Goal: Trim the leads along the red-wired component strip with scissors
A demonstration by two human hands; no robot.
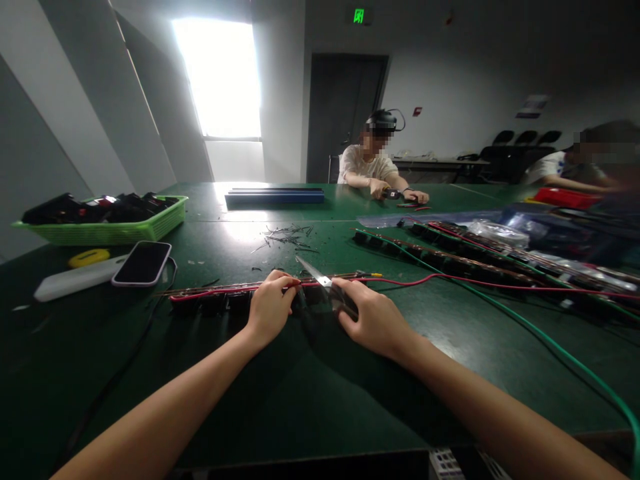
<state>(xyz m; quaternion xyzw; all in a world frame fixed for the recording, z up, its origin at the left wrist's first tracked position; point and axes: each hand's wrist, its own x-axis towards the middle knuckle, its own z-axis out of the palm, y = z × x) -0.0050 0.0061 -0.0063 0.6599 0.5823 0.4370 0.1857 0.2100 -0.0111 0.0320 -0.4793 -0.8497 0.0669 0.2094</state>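
My right hand (373, 313) is closed round a pair of scissors (316, 272), whose silver blades point up and to the left. Just left of it, my left hand (273, 303) pinches at a red wire (215, 291) that runs along a row of black parts (200, 303). Its fingertips are pressed together close to the scissors' pivot. Rightward from my hands the red wire carries on across the table. Small clippings (285, 237) of thin black strips lie in a loose heap beyond the blades.
A green basket (150, 230) of black parts, a phone (142, 264) and a yellow roll (89, 258) are left. More wired rows (445, 260) and a green wire (530, 323) lie right. Blue bars (275, 197) lie farther back. A person (367, 163) works opposite; another sits far right.
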